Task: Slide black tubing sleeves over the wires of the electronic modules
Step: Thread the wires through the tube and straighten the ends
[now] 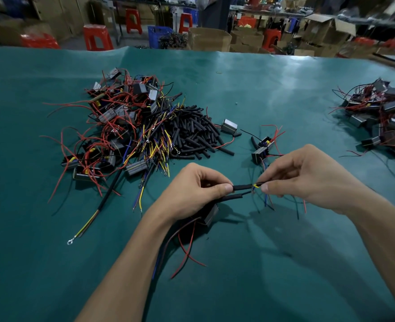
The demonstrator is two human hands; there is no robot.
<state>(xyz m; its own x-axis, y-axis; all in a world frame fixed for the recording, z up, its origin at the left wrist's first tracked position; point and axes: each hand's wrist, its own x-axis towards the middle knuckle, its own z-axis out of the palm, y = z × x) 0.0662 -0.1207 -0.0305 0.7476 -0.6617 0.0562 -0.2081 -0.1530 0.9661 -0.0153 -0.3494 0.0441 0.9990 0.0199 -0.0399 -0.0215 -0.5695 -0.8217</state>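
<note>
A workshop: cardboard boxes (209, 38), red stools (98, 37) (plastic), heaped modules (113, 117).

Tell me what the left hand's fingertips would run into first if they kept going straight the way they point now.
The left hand points rightward along the black sleeve it pinches, so it would probably first meet the right hand, whose fingertips pinch the wires at the sleeve's mouth. Depth looks matched, though one view cannot confirm it.

Green-covered table (261, 89): module/wire heap (113, 122), black sleeve pile (194, 131), 2nd module heap (384, 115) far rt.
</note>
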